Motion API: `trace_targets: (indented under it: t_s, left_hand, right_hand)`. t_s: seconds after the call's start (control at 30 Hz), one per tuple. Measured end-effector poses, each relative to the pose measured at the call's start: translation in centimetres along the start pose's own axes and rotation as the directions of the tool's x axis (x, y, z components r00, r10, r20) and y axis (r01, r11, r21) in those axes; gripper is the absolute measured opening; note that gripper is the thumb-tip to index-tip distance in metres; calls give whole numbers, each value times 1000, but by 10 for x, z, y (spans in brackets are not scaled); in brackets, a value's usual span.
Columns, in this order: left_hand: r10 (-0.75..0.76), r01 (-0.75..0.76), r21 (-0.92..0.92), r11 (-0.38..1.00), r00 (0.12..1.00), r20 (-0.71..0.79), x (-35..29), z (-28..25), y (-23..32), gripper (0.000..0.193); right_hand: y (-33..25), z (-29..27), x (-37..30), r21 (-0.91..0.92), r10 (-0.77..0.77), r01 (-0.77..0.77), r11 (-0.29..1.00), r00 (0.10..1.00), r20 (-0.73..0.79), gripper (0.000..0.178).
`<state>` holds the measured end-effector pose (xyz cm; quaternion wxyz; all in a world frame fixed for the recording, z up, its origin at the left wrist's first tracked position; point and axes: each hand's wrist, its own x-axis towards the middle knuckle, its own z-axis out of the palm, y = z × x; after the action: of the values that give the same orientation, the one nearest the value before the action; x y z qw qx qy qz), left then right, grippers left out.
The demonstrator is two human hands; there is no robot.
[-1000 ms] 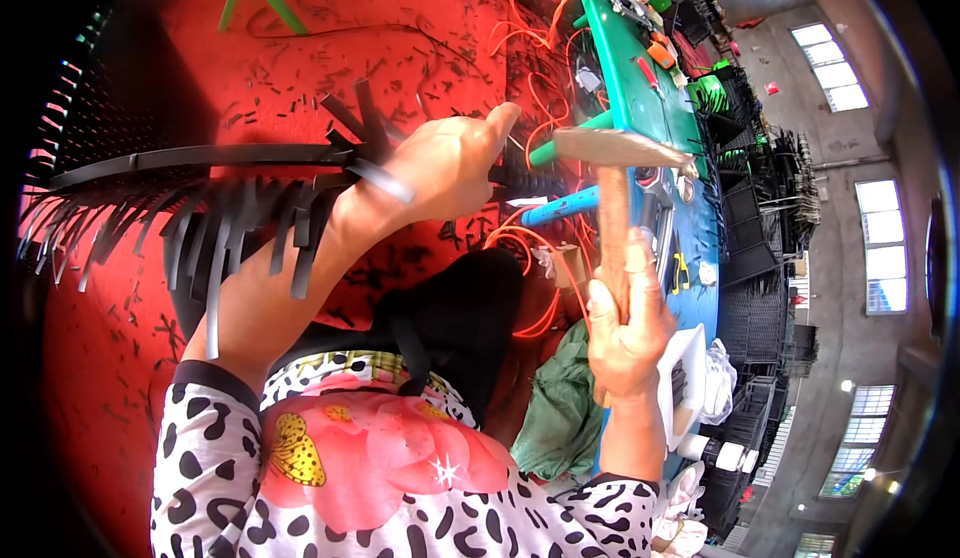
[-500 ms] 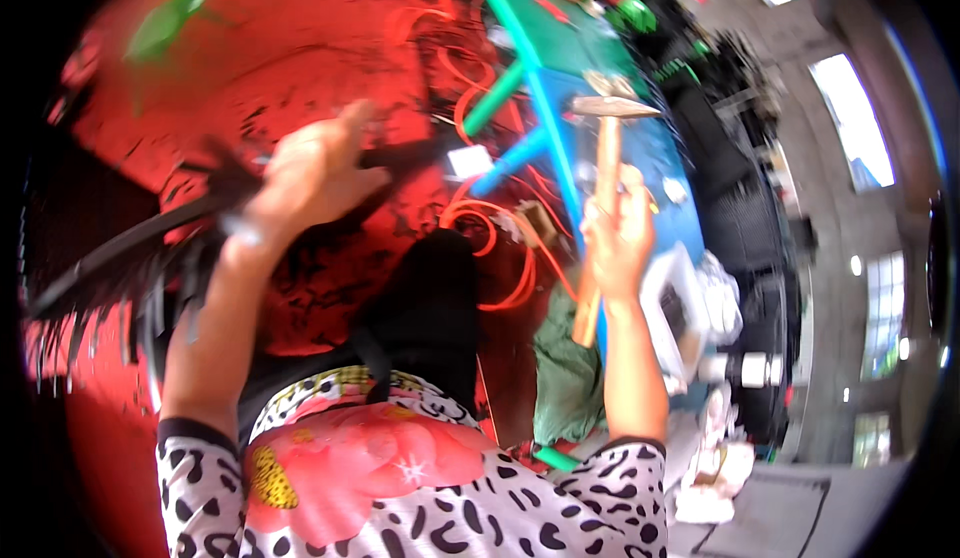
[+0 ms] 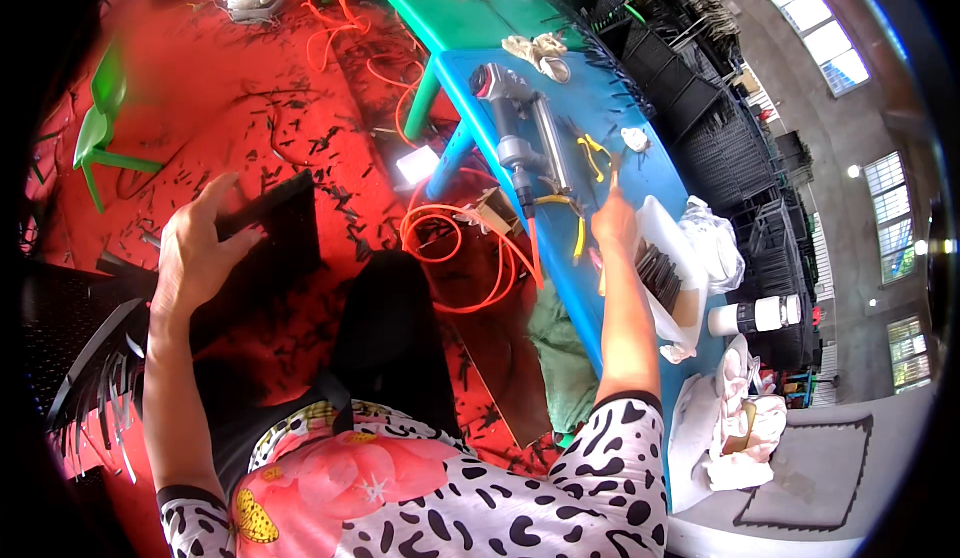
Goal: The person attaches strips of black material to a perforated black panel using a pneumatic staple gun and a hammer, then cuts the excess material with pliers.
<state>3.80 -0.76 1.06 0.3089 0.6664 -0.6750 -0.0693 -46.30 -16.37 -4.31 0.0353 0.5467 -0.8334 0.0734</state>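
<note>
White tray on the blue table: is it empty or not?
Not empty: the white tray holds a cluster of thin dark strips.

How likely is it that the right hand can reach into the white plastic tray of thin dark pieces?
Probably yes: the right hand is close beside the white plastic tray, which looks uncovered, and nothing visible stands between them.

pliers (image 3: 592,160) on table (image 3: 595,103), chair (image 3: 97,130) at left
</note>
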Motion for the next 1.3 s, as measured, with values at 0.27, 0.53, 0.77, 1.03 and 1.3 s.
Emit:
trace_targets:
  t_s: [0.27, 0.53, 0.77, 1.03, 1.3]
  left_hand:
    - [-98, 100, -24, 995, 993, 71, 8, -3, -4, 58]
    - [-78, 79, -12, 997, 995, 60, 12, -5, -16, 67]
    - [5, 26, -280, 960, 994, 109, 18, -15, -21, 66]
    - [126, -45, -488, 872, 983, 135, 14, -18, -34, 99]
    - [152, -32, -474, 880, 964, 216, 5, -24, -15, 72]
  right_hand:
    - [-2, 11, -14, -271, -397, 342, 900, 898, -187, 29]
    - [48, 43, -17, 90, -170, 182, 979, 978, -119, 34]
    - [-23, -19, -78, 623, -195, 580, 525, 794, -575, 27]
    - [-218, -40, -182, 696, -594, 718, 6, 562, -575, 17]
    - [-268, -13, -228, 906, -645, 378, -190, 647, -405, 16]
